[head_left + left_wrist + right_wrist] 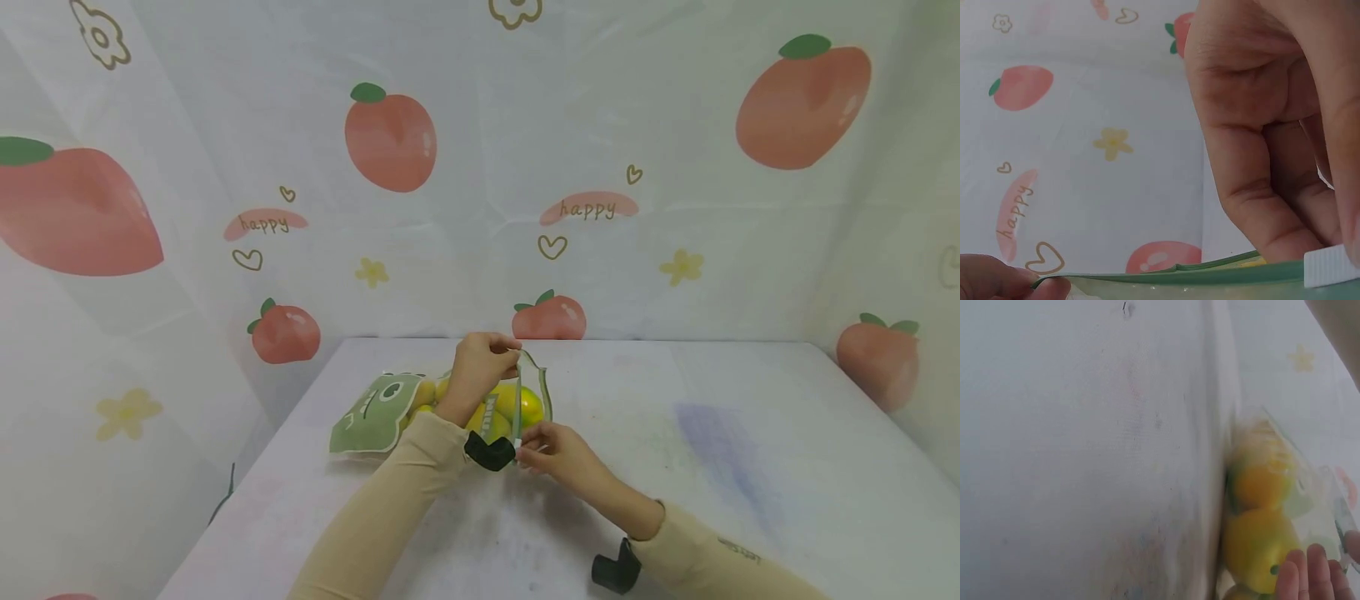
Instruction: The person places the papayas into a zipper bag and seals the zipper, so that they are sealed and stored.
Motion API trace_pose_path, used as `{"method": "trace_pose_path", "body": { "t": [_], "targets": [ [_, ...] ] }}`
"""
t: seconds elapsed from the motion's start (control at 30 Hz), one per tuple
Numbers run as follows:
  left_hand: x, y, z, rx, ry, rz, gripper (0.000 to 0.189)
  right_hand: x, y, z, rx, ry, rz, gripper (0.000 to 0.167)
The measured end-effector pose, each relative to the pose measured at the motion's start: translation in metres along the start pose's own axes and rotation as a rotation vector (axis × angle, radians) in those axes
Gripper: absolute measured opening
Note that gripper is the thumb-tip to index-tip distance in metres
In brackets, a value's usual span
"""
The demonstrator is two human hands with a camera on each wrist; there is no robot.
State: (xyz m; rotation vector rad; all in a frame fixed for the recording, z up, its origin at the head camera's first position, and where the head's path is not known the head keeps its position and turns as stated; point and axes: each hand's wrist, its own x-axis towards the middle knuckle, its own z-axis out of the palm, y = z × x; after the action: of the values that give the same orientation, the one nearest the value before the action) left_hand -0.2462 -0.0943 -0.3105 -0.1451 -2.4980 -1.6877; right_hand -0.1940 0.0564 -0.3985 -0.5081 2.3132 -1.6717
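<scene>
A clear zip bag (375,417) with a green cartoon face lies on its side on the table, holding several yellow fruits (1260,544). Its mouth faces right, edged by green zip strips (1185,276) that stand apart. With thumb and fingertips, my left hand (482,371) pinches the far, upper end of the zip. At the near end, my right hand (562,458) holds the white slider (1329,267) between thumb and fingers. The left hand and forearm cover part of the bag in the head view. In the right wrist view, right fingers (1316,575) show beside the fruits.
The white table (675,467) carries faint blue and pink stains. Behind it hangs a white cloth (465,250) printed with peaches, flowers and hearts. Black wrist mounts (617,568) sit at the cuffs of both beige sleeves (390,508).
</scene>
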Motion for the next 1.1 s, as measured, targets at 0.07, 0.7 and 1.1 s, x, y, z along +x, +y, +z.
{"method": "trace_pose_path", "body": {
  "t": [0.07,0.7,1.1],
  "targets": [
    [0.0,0.0,0.0,-0.004,-0.005,-0.003,0.016,0.0,-0.001,0.001,0.006,0.014,0.016,0.027],
    [-0.064,-0.024,-0.041,-0.163,-0.221,-0.038,0.028,-0.003,0.003,0.0,0.022,-0.001,-0.008,0.029],
    [-0.12,-0.072,-0.022,-0.343,-0.391,-0.335,0.033,-0.003,0.005,-0.001,-0.008,0.005,0.015,0.028]
  ]
}}
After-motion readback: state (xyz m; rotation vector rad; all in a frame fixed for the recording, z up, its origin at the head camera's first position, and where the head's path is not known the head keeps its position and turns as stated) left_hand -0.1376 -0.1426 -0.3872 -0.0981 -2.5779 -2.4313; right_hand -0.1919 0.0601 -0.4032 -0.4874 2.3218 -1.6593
